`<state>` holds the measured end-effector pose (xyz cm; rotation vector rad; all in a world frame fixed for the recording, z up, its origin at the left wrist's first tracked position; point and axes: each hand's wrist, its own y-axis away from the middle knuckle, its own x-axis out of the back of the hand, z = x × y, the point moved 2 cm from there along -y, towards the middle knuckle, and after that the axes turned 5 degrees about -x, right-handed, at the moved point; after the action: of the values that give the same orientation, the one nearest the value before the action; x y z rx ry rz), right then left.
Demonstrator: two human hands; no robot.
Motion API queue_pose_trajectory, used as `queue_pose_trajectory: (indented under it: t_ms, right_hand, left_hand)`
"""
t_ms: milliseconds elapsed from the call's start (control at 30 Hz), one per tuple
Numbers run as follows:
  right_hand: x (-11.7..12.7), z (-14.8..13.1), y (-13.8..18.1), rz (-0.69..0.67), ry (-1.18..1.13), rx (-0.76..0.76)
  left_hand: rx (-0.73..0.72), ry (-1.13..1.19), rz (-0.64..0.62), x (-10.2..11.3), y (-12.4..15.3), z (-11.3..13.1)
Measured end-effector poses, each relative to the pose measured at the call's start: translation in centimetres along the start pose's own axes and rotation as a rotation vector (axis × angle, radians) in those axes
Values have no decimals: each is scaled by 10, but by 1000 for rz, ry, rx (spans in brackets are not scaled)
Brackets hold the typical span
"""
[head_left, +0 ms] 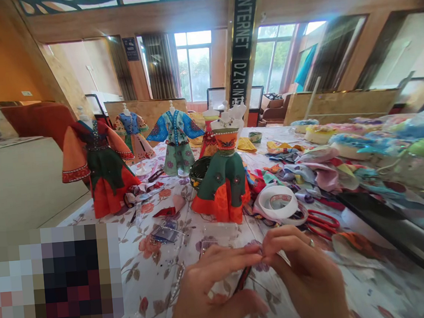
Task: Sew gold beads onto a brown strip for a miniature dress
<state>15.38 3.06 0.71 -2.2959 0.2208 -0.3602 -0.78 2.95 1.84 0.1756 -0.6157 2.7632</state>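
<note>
My left hand [218, 286] and my right hand [307, 274] meet at the fingertips over the table's near side. The left fingers are bent and pressed together at their tips, with the thumb lower and apart. On the right, thumb and fingers pinch closed, and a ring shows on one finger. Whatever lies between the fingertips is too small or hidden to make out. A thin dark strip [242, 280] shows behind the left hand; I cannot tell if it is held. Just beyond stands a small dress form in a green and orange dress [225, 177], near a clear plastic box [220, 233].
Red-handled scissors [322, 223] and a white tape roll [277, 204] lie right of centre. A black tray-like object [397, 227] is at the right, before piled fabric scraps [326, 169]. More dressed forms [98, 163] stand left. A string of beads [179, 279] lies on the flowered tablecloth.
</note>
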Motion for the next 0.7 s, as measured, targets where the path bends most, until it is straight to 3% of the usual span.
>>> queue_pose_trajectory:
  t_ms: [167,300,400,467,533,600,700]
  right_hand:
    - [-4,3,-5,-80,-175,-225]
    - [-1,14,-12,-128,-227,-447]
    - [1,24,-17,-307,-184,-558]
    - [1,30,-18,-439,-132,-602]
    - [0,35,-17,-552,-66,-619]
    - [-1,38,-15,-640,29,-594]
    - [-2,38,-13,-723,186,-536]
  left_hand:
    - [32,8,66,4,1,-5]
    - [156,-98,121,6,2,-8]
    - [218,-232,19,4,1,-9]
    - [122,-376,-135,1,1,-9]
    - [-69,-536,-268,-1,2,-10]
    - [-232,-668,-327,0,4,-14]
    - [-331,-785,-375,2,7,-21]
